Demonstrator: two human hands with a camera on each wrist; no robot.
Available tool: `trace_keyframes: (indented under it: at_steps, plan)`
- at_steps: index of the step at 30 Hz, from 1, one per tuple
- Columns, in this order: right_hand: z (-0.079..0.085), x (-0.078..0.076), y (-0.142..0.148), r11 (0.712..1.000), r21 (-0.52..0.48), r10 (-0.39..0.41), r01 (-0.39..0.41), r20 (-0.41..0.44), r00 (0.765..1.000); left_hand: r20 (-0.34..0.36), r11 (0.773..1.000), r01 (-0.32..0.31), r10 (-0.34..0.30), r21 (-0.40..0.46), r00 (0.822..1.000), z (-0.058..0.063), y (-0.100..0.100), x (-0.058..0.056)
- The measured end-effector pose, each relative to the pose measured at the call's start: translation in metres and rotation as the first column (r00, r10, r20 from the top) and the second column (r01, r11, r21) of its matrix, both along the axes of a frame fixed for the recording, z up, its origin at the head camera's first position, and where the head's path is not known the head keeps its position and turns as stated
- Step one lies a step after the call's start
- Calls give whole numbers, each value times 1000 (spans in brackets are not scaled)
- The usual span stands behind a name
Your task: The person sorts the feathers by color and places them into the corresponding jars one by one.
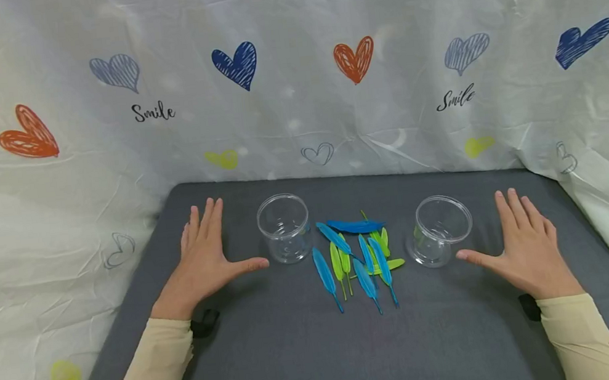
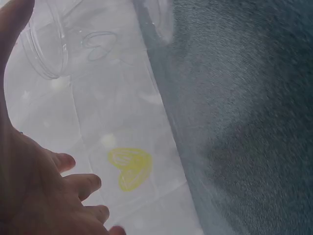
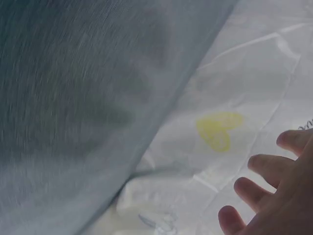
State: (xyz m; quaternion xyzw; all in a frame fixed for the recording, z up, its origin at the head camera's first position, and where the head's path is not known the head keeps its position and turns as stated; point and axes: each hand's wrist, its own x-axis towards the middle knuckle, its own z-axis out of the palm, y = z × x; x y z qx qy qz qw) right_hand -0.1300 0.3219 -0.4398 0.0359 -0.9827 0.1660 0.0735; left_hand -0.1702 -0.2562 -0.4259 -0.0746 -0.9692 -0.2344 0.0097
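Lying on a dark grey, cloth-covered table (image 1: 299, 351), a loose heap of slim blue and lime-green feathers (image 1: 381, 259) is flanked by a clear, round, rimmed left cup (image 1: 287, 249) and a matching right cup (image 1: 431, 245). Farther left of the heap, the left hand (image 1: 202, 259) is held with fingers straight and thumb spread wide, nothing gripped; farther right of it, the right hand (image 1: 527, 244) is held likewise, empty. Behind the heap, a creased white sheet (image 1: 296, 110) is printed with orange-red, blue and yellow hearts (image 1: 355, 64), and "Smile" (image 1: 154, 111) can be read twice in black script.
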Motion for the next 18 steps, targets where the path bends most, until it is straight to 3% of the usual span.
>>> trace_keyframes:
  at_steps: [8, 12, 18]
  plan:
    - [0, 1, -11, 996, -86, 24, -22, 20, 1000, 90, 991, -15, 3, 131, 996, -3, 10, -3]
    - [4, 2, -17, 992, -121, 25, -31, -52, 998, 136, 977, -42, 14, 208, 991, -3, 22, -4]
    - [21, 9, -36, 973, -212, 50, -90, -187, 981, 128, 943, -44, 2, 331, 992, -5, 39, -6]
